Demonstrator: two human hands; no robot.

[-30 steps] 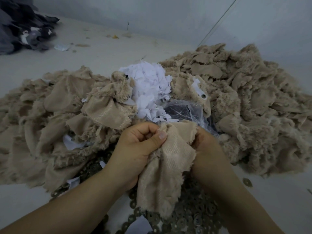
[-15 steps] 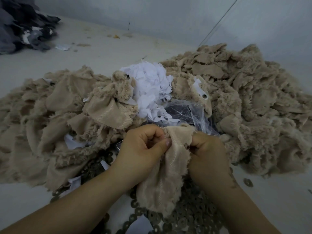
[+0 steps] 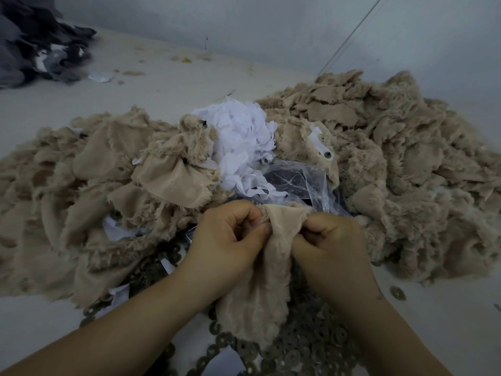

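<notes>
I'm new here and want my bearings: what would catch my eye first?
A big heap of tan plush pieces spreads across the pale surface, with a clump of white scraps at its centre. In front, the left hand and right hand pinch the top edge of one plush piece, which hangs over round metal washers at the near edge.

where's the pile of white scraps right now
In the head view, the white scraps sit at centre, wedged between the left beige fabric heap and the right beige fabric heap, just behind the clear plastic bag.
</notes>
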